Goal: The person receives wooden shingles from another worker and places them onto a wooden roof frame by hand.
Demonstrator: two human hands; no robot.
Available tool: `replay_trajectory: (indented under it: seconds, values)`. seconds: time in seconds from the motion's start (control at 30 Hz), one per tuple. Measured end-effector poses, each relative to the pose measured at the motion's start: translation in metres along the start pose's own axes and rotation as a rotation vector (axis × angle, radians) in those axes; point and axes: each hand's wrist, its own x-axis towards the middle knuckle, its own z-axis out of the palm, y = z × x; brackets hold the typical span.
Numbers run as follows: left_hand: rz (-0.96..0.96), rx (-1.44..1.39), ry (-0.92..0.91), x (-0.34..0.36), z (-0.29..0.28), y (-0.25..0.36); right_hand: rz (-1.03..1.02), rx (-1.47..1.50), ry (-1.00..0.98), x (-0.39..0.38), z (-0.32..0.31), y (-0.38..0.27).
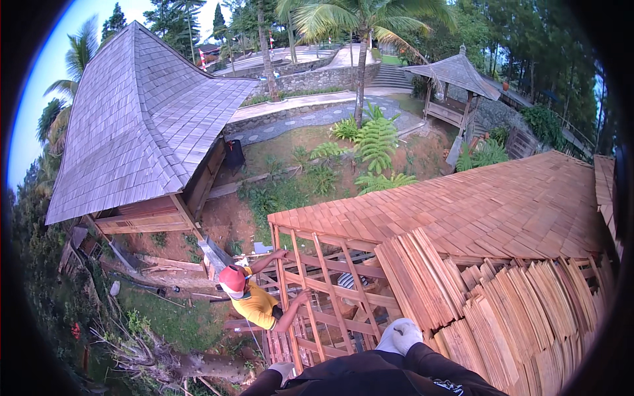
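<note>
My left hand (282, 371), in a pale work glove, is low in the picture beside the end of a wooden roof batten (294, 343). Its fingers are too small and partly hidden to read. My right hand (405, 335), also gloved, is curled next to a pale rounded shape that may be my knee, by the stacked wooden shingles (422, 280). Whether it holds anything is hidden. Between my hands and the far shingles lies an open frame of battens and rafters (337, 284).
A person in a yellow shirt and red cap (254, 303) grips the frame's left edge with both hands. More shingle piles (522, 323) lie at right; laid shingles (462, 204) cover the roof beyond. Ground lies far below, with a grey-roofed building (152, 119) and a log (211, 365).
</note>
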Motion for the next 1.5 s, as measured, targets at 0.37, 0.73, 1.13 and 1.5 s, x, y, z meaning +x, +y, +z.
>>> replay_trajectory:
  seconds: [0.37,0.73,1.13,1.5]
  values:
    - [0.098,0.135,0.031,0.0,0.0,-0.002,0.006,0.007,-0.023,0.003,-0.002,0.0]
    - [-0.038,-0.115,0.096,0.012,0.009,-0.002,0.034,0.027,-0.015,0.005,-0.006,0.001]
    - [0.075,0.09,0.089,0.016,0.006,-0.004,0.017,0.013,-0.001,0.004,-0.004,0.003]
    - [0.105,0.171,0.076,0.013,0.008,-0.001,0.002,-0.022,0.013,0.004,0.0,0.006]
